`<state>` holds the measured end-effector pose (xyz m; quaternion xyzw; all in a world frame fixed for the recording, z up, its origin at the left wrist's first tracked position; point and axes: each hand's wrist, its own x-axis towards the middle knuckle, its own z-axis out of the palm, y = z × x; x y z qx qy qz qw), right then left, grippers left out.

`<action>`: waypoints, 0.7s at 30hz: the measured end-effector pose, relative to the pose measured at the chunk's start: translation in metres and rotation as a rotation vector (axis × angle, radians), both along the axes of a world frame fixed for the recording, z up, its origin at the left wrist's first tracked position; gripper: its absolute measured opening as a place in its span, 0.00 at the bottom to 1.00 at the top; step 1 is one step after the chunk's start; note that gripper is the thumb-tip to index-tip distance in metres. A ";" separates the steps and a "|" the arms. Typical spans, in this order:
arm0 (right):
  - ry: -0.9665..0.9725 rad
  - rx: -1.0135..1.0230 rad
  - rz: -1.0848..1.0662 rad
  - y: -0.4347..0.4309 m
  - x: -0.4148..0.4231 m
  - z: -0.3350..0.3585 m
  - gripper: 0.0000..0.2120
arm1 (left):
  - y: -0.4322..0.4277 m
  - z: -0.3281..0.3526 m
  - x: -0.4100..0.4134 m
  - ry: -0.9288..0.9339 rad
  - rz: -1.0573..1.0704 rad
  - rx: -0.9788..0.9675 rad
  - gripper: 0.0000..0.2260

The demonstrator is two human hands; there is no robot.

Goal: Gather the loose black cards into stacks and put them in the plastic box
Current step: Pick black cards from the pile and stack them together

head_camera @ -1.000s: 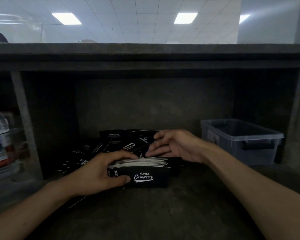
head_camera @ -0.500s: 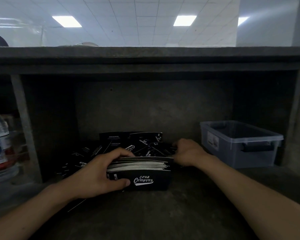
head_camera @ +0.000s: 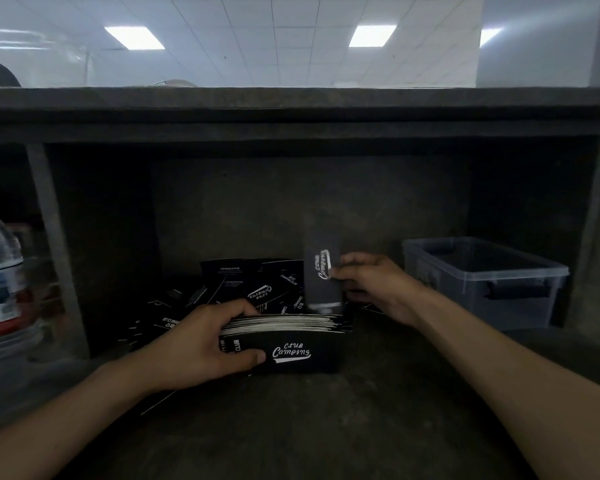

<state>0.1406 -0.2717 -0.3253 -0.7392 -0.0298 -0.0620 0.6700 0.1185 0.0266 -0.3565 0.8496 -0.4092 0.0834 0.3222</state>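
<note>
My left hand (head_camera: 201,344) grips a thick stack of black cards (head_camera: 291,344) standing on edge on the dark shelf, the front card printed "Club Camping". My right hand (head_camera: 374,285) pinches a single black card (head_camera: 321,271) upright, just above the stack's right end. Behind the stack lies a loose pile of black cards (head_camera: 236,289), spread toward the left. A translucent grey plastic box (head_camera: 482,275) stands open at the right of the shelf, apart from both hands.
A water bottle (head_camera: 0,282) stands at the far left behind a slanted metal post (head_camera: 56,251). A dark shelf board (head_camera: 291,109) overhangs the work area, and the compartment's back wall (head_camera: 291,202) closes it off.
My right hand has lifted from the loose pile with one card pinched upright above the stack. My left hand still holds the stack in the same place.
</note>
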 end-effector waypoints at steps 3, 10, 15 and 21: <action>0.013 0.064 0.149 0.002 -0.001 -0.005 0.23 | 0.000 0.000 0.000 -0.005 0.004 0.002 0.16; -0.047 0.074 0.196 0.007 -0.001 -0.004 0.23 | 0.003 -0.002 0.003 -0.059 0.031 -0.012 0.21; -0.022 -0.209 0.118 0.001 -0.007 0.004 0.13 | 0.002 -0.003 0.004 -0.044 0.007 -0.034 0.20; 0.160 -0.809 0.068 -0.031 -0.024 0.021 0.14 | 0.001 -0.003 0.001 0.026 0.004 -0.056 0.19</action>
